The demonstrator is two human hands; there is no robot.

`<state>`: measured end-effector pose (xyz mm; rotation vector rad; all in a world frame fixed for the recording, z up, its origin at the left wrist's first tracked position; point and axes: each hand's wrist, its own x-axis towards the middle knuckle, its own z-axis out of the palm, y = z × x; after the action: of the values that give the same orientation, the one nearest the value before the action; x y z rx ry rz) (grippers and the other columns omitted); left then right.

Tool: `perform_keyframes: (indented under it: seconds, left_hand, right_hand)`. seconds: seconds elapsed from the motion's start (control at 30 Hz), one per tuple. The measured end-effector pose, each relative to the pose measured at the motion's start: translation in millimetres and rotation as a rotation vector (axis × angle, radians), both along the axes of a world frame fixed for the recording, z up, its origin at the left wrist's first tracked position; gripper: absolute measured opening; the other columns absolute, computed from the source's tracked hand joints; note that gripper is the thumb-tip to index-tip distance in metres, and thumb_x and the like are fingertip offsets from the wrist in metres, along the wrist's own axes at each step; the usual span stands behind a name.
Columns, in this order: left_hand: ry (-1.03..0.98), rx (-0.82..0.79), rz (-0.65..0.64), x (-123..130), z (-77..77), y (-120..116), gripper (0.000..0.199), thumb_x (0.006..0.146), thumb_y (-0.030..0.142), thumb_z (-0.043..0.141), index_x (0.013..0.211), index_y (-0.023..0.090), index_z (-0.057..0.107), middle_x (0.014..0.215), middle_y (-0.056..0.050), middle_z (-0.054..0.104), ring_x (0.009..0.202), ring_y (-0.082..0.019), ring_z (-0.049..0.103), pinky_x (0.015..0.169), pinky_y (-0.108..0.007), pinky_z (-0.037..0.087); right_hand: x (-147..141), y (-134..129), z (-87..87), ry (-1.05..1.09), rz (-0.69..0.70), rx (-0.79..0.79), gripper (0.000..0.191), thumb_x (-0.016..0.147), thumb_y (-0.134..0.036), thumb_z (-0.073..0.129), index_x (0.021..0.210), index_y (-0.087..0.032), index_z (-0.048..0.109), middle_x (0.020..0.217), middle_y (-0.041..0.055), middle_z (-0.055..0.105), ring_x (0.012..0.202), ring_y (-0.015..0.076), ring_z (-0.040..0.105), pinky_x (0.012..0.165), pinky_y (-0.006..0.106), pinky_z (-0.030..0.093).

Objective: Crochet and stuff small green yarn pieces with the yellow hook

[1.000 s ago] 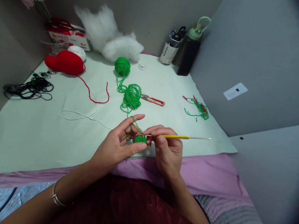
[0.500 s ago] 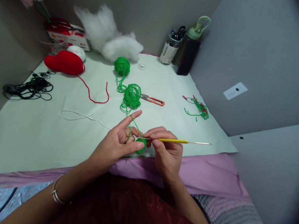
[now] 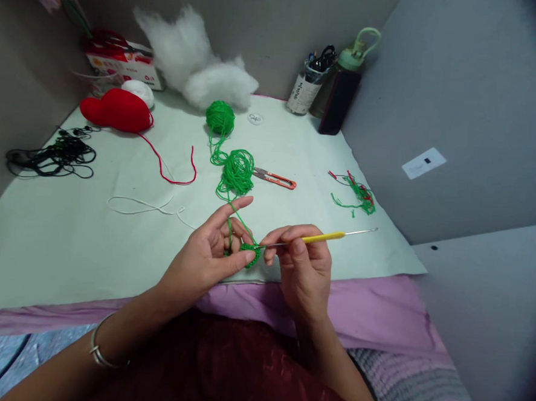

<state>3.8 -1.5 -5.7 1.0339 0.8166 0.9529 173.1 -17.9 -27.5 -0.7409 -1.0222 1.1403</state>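
Between thumb and fingers, my left hand (image 3: 215, 245) pinches a small green crochet piece (image 3: 252, 259). Its index finger is stretched out, with green yarn (image 3: 243, 222) looped over it and running down to the piece. My right hand (image 3: 307, 263) grips a crochet hook (image 3: 324, 237) with a yellow handle and metal ends. The hook's left tip is at the top edge of the green piece; its right end points up and to the right. Beyond my left hand lies a loose green yarn tangle (image 3: 237, 173), linked by strands to a green yarn ball (image 3: 220, 118).
Orange-handled thread snips (image 3: 275, 178) lie beside the tangle. Red yarn (image 3: 119, 111), black cord (image 3: 55, 157) and white stuffing (image 3: 220, 85) sit left and behind. Yarn scraps (image 3: 359, 194) lie right. A pen jar (image 3: 304, 94), a bottle (image 3: 349, 63) and a dark phone (image 3: 340, 102) stand at the back.
My right hand has drawn the hook slightly to the right and tilted it, so its right end is higher. The hook's left tip has moved back to the green piece's edge.
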Motion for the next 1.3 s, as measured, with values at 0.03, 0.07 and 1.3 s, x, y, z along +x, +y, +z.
perform_keyframes:
  seconds: [0.03, 0.07, 1.3]
  left_hand:
    - [0.007, 0.007, 0.002, -0.4, 0.1, 0.1, 0.080, 0.087, 0.017, 0.078, 0.158, 0.024, 0.043, 0.092, 0.002, 0.059, 0.069, -0.007, 0.048, 0.062, -0.019, 0.043]
    - [0.018, 0.015, 0.007, -0.7, 0.3, 0.2, 0.079, 0.087, 0.017, 0.078, 0.157, 0.024, 0.043, 0.092, 0.002, 0.059, 0.070, -0.007, 0.049, 0.064, -0.020, 0.044]
    - [0.240, 0.184, 0.103, -1.6, 5.9, -5.7, 0.059, 0.087, 0.020, 0.076, 0.144, 0.025, 0.061, 0.089, 0.001, 0.062, 0.079, -0.011, 0.059, 0.078, -0.024, 0.051]
  right_hand:
    - [0.6, -0.8, 0.1, -0.025, -0.003, 0.002, 0.014, 0.101, -0.036, 0.064, 0.096, -0.023, 0.068, 0.090, 0.0017, 0.080, 0.067, 0.0125, 0.070, 0.063, 0.026, 0.059]
    - [1.0, -1.8, 0.2, -0.056, -0.011, 0.009, 0.014, 0.102, -0.036, 0.063, 0.096, -0.023, 0.067, 0.090, 0.0023, 0.080, 0.068, 0.0131, 0.071, 0.063, 0.027, 0.059]
    - [-2.8, -7.7, -2.3, -0.255, -0.158, 0.260, 0.014, 0.103, -0.027, 0.061, 0.101, -0.029, 0.074, 0.098, 0.0026, 0.080, 0.073, 0.0158, 0.071, 0.065, 0.034, 0.060]
